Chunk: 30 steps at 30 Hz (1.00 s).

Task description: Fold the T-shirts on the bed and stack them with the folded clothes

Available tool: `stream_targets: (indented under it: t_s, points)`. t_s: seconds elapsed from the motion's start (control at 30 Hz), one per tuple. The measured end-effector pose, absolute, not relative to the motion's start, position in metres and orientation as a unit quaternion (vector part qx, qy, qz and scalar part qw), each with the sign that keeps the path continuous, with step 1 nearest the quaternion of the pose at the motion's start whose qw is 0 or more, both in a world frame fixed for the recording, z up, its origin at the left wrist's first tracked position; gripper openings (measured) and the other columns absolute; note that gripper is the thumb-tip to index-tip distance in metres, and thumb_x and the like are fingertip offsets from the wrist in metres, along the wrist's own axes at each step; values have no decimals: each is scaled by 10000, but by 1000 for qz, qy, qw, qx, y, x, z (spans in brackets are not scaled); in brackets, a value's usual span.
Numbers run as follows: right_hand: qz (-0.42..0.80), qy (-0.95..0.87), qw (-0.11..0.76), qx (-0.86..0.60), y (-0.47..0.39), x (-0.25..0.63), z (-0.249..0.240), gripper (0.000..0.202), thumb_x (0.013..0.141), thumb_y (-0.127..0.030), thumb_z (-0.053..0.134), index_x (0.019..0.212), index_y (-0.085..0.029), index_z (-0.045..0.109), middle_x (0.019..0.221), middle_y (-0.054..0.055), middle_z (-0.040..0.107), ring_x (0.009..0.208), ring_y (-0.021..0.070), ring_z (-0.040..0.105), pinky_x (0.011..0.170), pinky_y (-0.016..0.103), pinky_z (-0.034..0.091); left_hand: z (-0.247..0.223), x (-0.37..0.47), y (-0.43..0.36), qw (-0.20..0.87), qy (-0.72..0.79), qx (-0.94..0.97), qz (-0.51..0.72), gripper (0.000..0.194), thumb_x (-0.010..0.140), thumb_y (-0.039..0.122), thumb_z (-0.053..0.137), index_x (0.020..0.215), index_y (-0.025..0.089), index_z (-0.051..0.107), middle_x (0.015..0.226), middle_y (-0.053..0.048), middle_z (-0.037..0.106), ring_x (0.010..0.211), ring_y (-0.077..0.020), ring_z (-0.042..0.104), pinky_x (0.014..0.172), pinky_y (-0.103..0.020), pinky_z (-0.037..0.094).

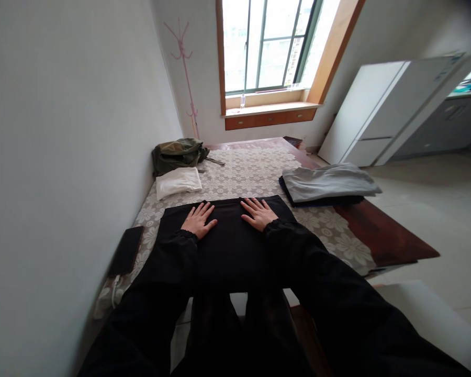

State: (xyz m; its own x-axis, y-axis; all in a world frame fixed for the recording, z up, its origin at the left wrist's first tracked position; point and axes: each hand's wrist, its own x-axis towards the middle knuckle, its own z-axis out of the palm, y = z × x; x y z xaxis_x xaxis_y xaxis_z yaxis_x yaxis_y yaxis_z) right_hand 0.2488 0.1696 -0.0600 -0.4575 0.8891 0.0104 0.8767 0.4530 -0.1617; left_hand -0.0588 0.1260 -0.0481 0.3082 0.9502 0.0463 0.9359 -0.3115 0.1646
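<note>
A piece of black cloth (230,246), perhaps a garment, lies spread flat at the near edge of the table. My left hand (199,220) rests palm down on its left part, fingers spread. On the right part my right hand (258,213) also lies flat with the fingers apart. Neither hand grips anything. The black sleeves blend with the cloth, so its side edges are partly hidden.
A patterned tablecloth (243,170) covers most of the dark wooden table (392,235). Folded white cloth (178,182) and a green backpack (178,155) sit back left. Folded grey cloth (329,182) tops darker cloth at right. A phone (126,251) with a cable lies by the left wall.
</note>
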Motion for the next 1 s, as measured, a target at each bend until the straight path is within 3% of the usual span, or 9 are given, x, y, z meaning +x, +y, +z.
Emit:
stream_targets:
  t_s: [0.13,0.33,0.7,0.83,1.0]
  points:
    - [47,-818,50,-571,171,277,-65,738,1012,-657,263,1669,-320,253,1744,6,221,1615,286,127,1294,565,82,-49,-92,118,35,623,779,68,696,1025,630,294,1643,310,302,1731,-14,282,1602,-252,215,1302,-492,141]
    - [15,-779,48,-625,173,299,-71,767,1008,-620,230,1666,-228,281,1736,41,251,1610,268,156,1296,498,129,-52,-127,107,-8,692,718,76,686,1025,613,292,1631,296,342,1707,-44,341,1583,-283,268,1288,-517,182]
    - [22,-762,46,-646,170,317,-73,760,1022,-585,224,1660,-178,289,1736,64,247,1608,253,167,1299,468,160,-50,-146,90,-22,729,680,69,737,1037,588,256,1630,159,342,1694,-118,350,1582,-313,268,1268,-495,258]
    - [0,-784,61,-618,153,334,-81,721,1027,-534,275,1643,-164,337,1723,86,286,1598,268,210,1292,444,197,-52,-158,62,-30,727,684,46,707,1051,532,260,1627,131,343,1699,-130,326,1584,-321,264,1275,-539,220]
    - [-72,-817,111,-562,97,356,-99,667,1035,-448,282,1634,-167,362,1683,121,363,1574,306,281,1281,540,199,-59,-161,0,-62,703,708,35,687,1058,521,267,1633,153,342,1685,-127,349,1588,-351,242,1276,-621,143]
